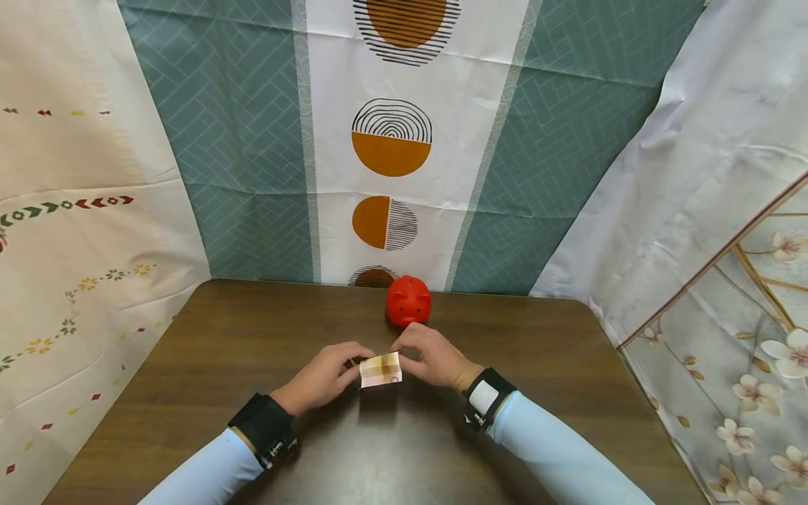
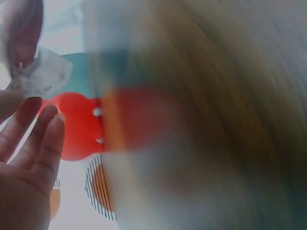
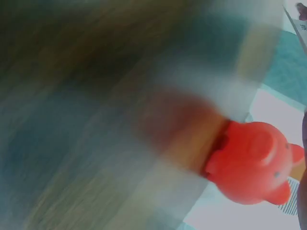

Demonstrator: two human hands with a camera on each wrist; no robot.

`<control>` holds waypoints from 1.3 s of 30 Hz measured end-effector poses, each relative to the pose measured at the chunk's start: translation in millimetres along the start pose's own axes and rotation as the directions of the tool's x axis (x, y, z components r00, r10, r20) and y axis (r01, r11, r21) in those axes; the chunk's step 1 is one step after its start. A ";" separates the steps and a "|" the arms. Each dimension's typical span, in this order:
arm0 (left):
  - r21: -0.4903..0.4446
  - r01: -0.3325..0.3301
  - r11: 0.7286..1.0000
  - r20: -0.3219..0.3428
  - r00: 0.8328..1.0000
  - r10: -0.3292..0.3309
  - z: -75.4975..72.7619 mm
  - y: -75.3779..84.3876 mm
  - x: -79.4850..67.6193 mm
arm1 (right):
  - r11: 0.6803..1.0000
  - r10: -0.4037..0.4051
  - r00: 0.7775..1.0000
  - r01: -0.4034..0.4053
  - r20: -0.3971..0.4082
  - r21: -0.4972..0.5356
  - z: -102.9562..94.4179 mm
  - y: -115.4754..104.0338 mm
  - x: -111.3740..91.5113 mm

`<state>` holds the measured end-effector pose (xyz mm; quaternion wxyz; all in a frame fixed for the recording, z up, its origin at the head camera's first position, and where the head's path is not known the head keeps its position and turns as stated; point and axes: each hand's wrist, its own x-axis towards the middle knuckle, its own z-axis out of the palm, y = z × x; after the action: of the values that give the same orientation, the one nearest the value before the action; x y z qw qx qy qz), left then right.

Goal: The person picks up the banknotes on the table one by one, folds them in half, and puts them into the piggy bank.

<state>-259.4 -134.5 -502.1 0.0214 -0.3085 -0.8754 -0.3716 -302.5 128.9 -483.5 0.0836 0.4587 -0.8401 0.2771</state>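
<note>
A small yellowish-pink banknote (image 1: 381,370) is held up above the table between both hands. The left hand (image 1: 322,375) pinches its left edge with thumb and fingertips. On the opposite edge, the right hand (image 1: 435,355) grips it between thumb and forefinger. Just beyond the hands stands a red piggy bank (image 1: 408,301), facing the person, with a slot on top. In the left wrist view the note's pale side (image 2: 50,74) shows above the left hand's spread fingers (image 2: 48,143). The right wrist view catches only the note's edge (image 3: 302,32) and the piggy bank (image 3: 254,163).
The brown wooden table (image 1: 284,315) has a glossy surface that mirrors the scene. A teal and white patterned cloth (image 1: 252,140) hangs behind its far edge. Light cloths hang at the left (image 1: 82,245) and right (image 1: 694,245).
</note>
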 end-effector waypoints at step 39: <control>-0.856 0.073 0.512 -0.175 0.891 -0.419 -16.3 103.1 17.5 | 0.603 0.567 0.816 -0.319 -0.111 0.731 -83.3 -53.0 -29.0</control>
<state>-219.3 -81.1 -419.9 -0.0206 -0.0774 -0.6093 -0.7889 -252.3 172.5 -405.0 -0.0232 0.1759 -0.7383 0.6507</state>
